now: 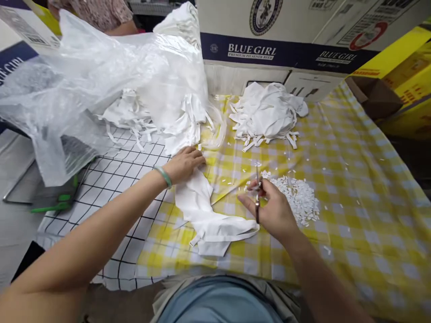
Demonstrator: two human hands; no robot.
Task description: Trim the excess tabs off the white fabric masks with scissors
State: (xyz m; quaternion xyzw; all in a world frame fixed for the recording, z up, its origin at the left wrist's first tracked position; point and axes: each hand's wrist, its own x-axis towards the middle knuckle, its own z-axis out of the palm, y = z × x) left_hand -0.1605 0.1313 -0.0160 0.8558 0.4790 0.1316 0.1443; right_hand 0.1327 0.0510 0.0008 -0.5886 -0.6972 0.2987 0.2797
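Note:
A white cloth piece (198,202) with narrow straps lies bent on the table in front of me. My left hand (186,163), a green bangle at its wrist, is closed over the far end of this piece, with the thumb hidden. In my right hand (274,211) are small scissors (257,194), their tips pointing away from me. The near strap of the cloth ends close below the scissors. Just right of this hand lies a heap of tiny white clippings (303,202).
Another pile of white strapped pieces (267,110) lies at the back, before a beer carton (249,49). A clear plastic bag (134,58) covers more white pieces at the left. A yellow checked cloth (363,215) covers the table. Someone's patterned sleeve (97,13) shows behind.

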